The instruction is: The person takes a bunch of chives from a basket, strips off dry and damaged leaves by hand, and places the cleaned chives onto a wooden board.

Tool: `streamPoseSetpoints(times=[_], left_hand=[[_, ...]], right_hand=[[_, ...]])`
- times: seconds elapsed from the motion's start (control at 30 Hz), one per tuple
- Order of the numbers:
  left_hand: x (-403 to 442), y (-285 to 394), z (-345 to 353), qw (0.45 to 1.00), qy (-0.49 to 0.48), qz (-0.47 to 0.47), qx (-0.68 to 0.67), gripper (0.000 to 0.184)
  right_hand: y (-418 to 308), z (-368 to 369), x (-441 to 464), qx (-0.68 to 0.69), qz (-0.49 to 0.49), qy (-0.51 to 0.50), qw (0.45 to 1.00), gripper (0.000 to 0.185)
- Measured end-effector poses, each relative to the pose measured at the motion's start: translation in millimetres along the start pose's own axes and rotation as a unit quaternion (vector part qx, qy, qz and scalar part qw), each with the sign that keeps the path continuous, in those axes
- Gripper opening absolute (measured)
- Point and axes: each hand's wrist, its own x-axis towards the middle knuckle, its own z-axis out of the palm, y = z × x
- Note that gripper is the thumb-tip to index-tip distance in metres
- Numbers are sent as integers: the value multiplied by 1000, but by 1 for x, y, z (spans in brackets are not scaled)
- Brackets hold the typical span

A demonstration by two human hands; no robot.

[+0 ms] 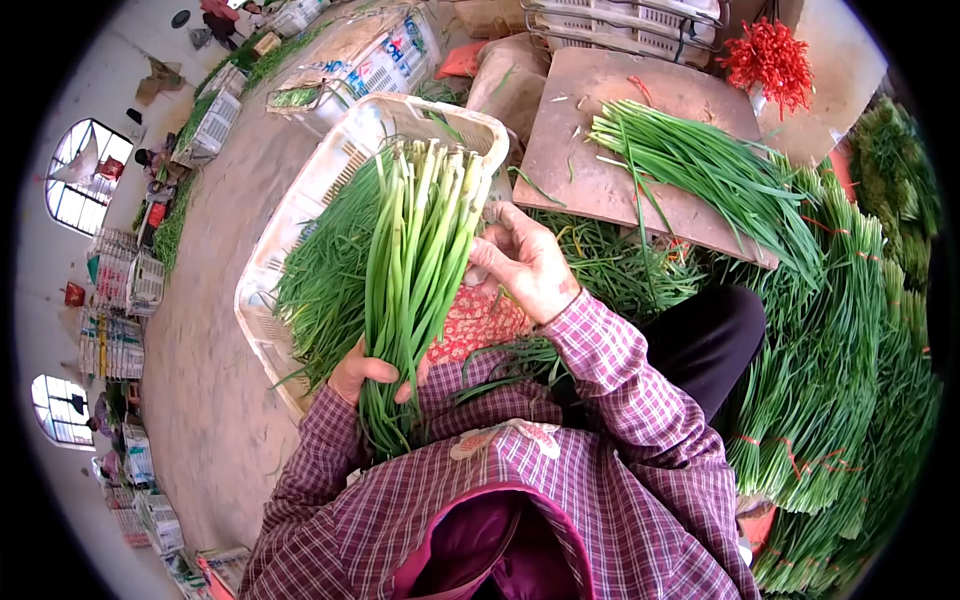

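Observation:
My left hand is wrapped round the lower, leafy part of a bunch of garlic chives, its pale stem ends pointing away from me. At the right side of the stems is my right hand, thumb and fingers drawn together by the outermost stalks. What its fingertips hold, if anything, is too small to make out. Behind the bunch, more green chives lie in a white plastic crate. A red patterned cloth shows below the stems, over my lap.
A brown board to the right carries a loose pile of chives. Red ties hang in a cluster behind it. Tied chive bundles are heaped at my right. Stacked crates stand at the back; people work far left.

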Motion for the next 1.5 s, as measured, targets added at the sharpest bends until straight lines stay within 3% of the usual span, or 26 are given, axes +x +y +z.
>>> streamPoseSetpoints(times=[0.13,0.2,0.27,0.33,0.4,0.47,0.53,0.57,0.6,0.67,0.73,0.77,0.8,0.87,0.93,1.0,1.1,1.2,1.27,1.3,1.4,1.5], left_hand=[[0,6,4,998,11,1,55,63],[-1,14,9,994,55,-20,96,67],[-5,20,5,992,61,-20,107,70],[-9,21,5,990,69,-19,118,72],[-13,21,7,979,131,33,155,73],[-20,28,-1,977,128,31,170,71],[-25,29,-14,972,121,27,199,61],[-28,32,-11,970,141,11,198,56],[-28,32,-11,970,141,11,198,56],[-24,34,-10,936,187,36,294,56],[-24,37,-7,929,196,24,314,56],[-23,39,-1,928,198,22,314,57],[-23,40,3,928,198,20,316,58],[-20,41,2,926,188,17,326,62],[-17,42,5,916,182,35,357,66],[-12,47,14,909,170,32,378,67],[-6,50,25,898,144,34,414,69],[-1,51,28,897,122,38,422,69],[1,49,26,896,101,28,431,67],[2,48,33,902,102,28,418,63],[12,42,46,908,82,21,410,60],[20,47,50,917,81,11,391,59]], right_hand=[[1,-3,-4,-39,-69,32,996,26],[-7,-16,-5,-278,-169,98,940,17],[-17,-31,-1,-360,-239,150,889,17],[-22,-57,1,-376,-239,188,875,17],[-20,-83,-2,-275,-170,262,909,16],[-24,-118,-5,-171,-169,285,928,17],[-23,-145,-14,-268,-115,302,908,19],[-8,-153,-13,-365,-90,241,895,22],[20,-158,-15,-540,-98,173,818,32],[12,-124,-36,-790,64,-26,610,39],[-1,-111,-27,-713,9,46,700,33],[-14,-103,-24,-663,-79,115,736,27],[-35,-91,-22,-651,-93,145,739,26],[-59,-73,-17,-555,-155,167,800,29],[-56,-63,-2,-480,-283,148,817,45],[-67,-42,7,-428,-280,92,854,70],[-39,-26,37,-316,-299,36,900,84],[-31,-19,42,-243,-183,69,950,52],[-20,-19,40,-246,-236,117,933,34],[-27,-18,35,-253,-187,144,938,28],[-19,-24,41,-223,-155,234,934,27],[6,-37,55,-145,-168,262,939,29]])
